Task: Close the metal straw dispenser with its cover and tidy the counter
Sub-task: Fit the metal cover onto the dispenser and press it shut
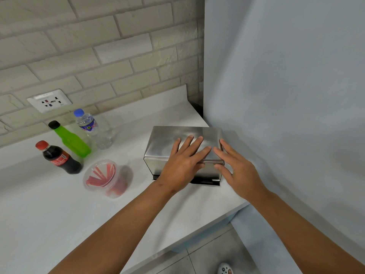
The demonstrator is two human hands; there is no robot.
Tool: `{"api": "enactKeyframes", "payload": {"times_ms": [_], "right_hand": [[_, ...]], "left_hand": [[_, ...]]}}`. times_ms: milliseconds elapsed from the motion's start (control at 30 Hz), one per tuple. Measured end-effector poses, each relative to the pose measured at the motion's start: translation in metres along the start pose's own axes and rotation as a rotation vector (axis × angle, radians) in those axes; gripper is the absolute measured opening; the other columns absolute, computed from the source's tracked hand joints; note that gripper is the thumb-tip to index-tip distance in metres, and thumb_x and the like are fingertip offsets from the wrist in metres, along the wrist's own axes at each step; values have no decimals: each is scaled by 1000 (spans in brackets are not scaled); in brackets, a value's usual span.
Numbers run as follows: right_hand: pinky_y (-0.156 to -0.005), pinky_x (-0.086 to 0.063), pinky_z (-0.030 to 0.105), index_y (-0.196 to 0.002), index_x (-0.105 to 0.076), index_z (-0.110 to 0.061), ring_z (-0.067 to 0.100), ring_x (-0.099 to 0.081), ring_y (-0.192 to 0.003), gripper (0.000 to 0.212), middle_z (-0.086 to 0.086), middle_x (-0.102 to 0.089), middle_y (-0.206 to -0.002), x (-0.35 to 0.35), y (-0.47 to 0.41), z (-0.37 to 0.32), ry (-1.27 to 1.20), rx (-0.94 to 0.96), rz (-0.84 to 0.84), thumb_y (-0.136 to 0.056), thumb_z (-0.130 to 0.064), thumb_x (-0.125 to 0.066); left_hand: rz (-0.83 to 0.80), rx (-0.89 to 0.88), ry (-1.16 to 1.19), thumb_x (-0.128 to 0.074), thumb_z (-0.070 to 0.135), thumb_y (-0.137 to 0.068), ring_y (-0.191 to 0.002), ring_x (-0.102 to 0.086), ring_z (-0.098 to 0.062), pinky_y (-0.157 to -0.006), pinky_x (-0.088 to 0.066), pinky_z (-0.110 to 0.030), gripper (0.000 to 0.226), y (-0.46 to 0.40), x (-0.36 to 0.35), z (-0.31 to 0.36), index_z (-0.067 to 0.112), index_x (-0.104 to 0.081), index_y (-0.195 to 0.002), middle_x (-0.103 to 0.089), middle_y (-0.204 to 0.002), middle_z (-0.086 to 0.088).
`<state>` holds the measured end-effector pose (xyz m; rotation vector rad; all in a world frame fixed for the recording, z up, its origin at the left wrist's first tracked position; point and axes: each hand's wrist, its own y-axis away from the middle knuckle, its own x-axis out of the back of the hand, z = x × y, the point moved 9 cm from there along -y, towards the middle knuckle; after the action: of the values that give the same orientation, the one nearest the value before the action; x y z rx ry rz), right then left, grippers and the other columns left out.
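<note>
Pale brick wall point(98, 46) (socket point(49, 100) set in) above white counter point(49, 210).

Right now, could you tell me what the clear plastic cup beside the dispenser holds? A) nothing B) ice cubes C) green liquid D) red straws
D: the clear plastic cup, standing left of the metal straw dispenser, has red straws fanned inside it.

- I see a brushed, softly reflective metal cover point(177, 139) on the metal dispenser point(209, 171).
- The counter point(49, 214) looks smooth, white and matt.
- The tub point(102, 178) and three bottles point(61, 157) look like clear or glossy plastic.
- The wall bricks point(98, 46) look rough and matt.
</note>
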<state>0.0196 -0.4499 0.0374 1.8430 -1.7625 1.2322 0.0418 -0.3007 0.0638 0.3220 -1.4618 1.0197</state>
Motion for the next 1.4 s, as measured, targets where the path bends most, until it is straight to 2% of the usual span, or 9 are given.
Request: {"api": "enactKeyframes", "payload": {"times_ms": [300,433,500,600,733,933,1100,1200,1400], "right_hand": [[-113,-47,39,-146,-58,-10,30,-47,-146,51,12,-44,-161,0,3,-3,-88,16,60,-96,-12,-72],[-117,-35,19,-149,-55,-18,17,-39,-151,50,1,-39,-165,1,0,2,-121,-2,-14,-101,-29,-65],[-116,-32,18,-148,-54,-22,12,-38,-149,52,-3,-42,-163,6,-4,5,-121,-22,-33,-101,-45,-57],[-116,-33,27,-151,-49,-23,11,-35,-150,63,-4,-41,-163,11,-19,10,-132,-77,-49,-98,-58,-48],[-119,-20,23,-160,-33,-23,8,-20,-156,74,-7,-22,-171,7,-43,19,-87,-151,-127,-99,-63,-45],[-117,-21,25,-161,-32,-25,9,-23,-156,71,-11,-24,-171,4,-47,28,-95,-181,-169,-102,-59,-48],[-119,-23,26,-163,-27,-23,10,-23,-156,72,-10,-20,-172,1,-44,23,-129,-200,-171,-103,-57,-47],[-119,-20,25,-163,-28,-21,11,-22,-157,71,-9,-20,-172,1,-45,22,-127,-206,-186,-104,-54,-48],[-125,-23,37,-156,-43,-16,22,-27,-155,64,3,-34,-167,14,-59,14,-11,-193,-192,-101,-42,-61]], "left_hand": [[37,13,43,-82,16,-88,-144,-47,-42,-116,-33,-65,55,1,1,0,17,-65,-141,-55,-154,-14],[-34,113,197,-70,39,-96,-155,-32,-29,-126,-16,-53,54,3,0,-11,23,-59,-146,-46,-162,-4],[-56,131,244,-65,43,-98,-152,-36,-26,-126,-20,-48,52,-1,6,-14,20,-61,-144,-52,-158,-3],[2,169,216,-62,37,-99,-137,-50,-32,-116,-35,-52,47,-13,21,-24,11,-63,-139,-63,-143,-9],[-4,299,120,-58,35,-103,-145,-42,-35,-117,-27,-56,46,-16,21,-40,14,-60,-144,-54,-153,-13],[-39,343,151,-53,34,-105,-151,-38,-36,-123,-22,-60,46,-11,11,-44,15,-59,-146,-53,-156,-11],[10,388,314,-58,11,-105,-150,-39,-30,-127,-20,-51,37,-5,16,-53,12,-62,-142,-57,-152,-10],[101,398,402,-57,-2,-101,-139,-48,-16,-123,-33,-45,37,-1,26,-60,9,-67,-135,-66,-140,-5],[150,409,332,-63,-1,-97,-130,-57,-18,-114,-44,-37,35,21,40,-82,10,-70,-130,-66,-134,-3]]}}
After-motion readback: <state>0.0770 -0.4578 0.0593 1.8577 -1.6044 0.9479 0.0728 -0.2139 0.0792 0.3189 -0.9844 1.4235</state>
